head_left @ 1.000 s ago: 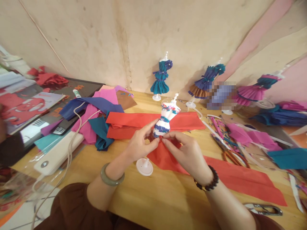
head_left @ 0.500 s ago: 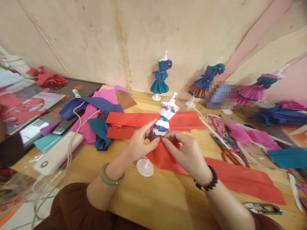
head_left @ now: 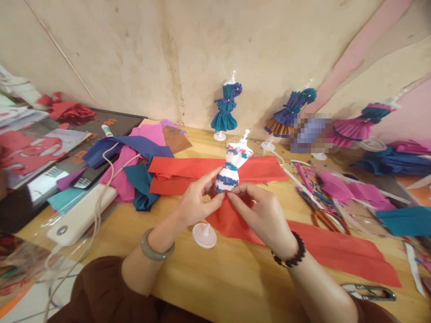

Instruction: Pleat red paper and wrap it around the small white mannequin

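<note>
A small white mannequin with blue, teal and red patches leans slightly to the right between my hands. My left hand is closed around its lower left side, thumb at the bottom edge. With thumb and forefinger, my right hand pinches the end of a red fabric strip at the mannequin's base. The strip runs down and away to the right, partly under my right hand. Below my left hand shows the mannequin's round white stand. Behind lies another folded red strip.
Several dressed mannequins stand along the wall, one in teal. To the right are orange-handled scissors, thread snips and pink scraps. At left lie a white power strip with cords and coloured fabric pieces.
The mannequin has shifted very slightly to the right. Both hands keep almost the same place and hold.
</note>
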Available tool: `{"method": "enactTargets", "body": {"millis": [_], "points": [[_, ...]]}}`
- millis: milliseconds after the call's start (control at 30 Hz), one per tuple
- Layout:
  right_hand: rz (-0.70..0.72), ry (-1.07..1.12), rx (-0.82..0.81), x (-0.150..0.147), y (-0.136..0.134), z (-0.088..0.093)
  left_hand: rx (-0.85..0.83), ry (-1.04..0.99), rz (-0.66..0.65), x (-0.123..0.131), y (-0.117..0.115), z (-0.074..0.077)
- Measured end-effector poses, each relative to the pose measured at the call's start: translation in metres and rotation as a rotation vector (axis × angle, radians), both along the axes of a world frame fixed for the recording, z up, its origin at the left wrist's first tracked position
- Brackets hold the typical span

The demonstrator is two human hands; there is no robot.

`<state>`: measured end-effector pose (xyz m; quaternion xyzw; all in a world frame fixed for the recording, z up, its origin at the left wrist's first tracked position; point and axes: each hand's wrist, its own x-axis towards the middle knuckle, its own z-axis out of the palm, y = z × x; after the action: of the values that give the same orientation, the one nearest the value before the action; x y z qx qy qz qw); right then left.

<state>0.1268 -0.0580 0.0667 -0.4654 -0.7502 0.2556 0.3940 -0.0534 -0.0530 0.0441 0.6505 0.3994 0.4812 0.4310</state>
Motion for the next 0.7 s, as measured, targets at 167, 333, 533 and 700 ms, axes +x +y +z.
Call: {"method": "enactTargets", "body": {"millis": [167, 333, 533, 700], "points": [[-0.01, 0.01, -0.033, 0.0, 0.0, 0.002, 0.013, 0.018, 0.0, -0.001, -0.001, 0.001], [-0.039, 0.04, -0.083, 0.003, 0.004, -0.001, -0.002, 0.0, -0.017, 0.001, 0.0, -0.001], [-0.068, 0.033, -0.109, 0.006, 0.009, 0.0, -0.034, -0.005, -0.038, -0.001, 0.002, -0.004], [-0.02, 0.085, -0.153, 0.008, 0.012, -0.001, -0.042, -0.032, -0.059, 0.0, 0.0, 0.003]]}}
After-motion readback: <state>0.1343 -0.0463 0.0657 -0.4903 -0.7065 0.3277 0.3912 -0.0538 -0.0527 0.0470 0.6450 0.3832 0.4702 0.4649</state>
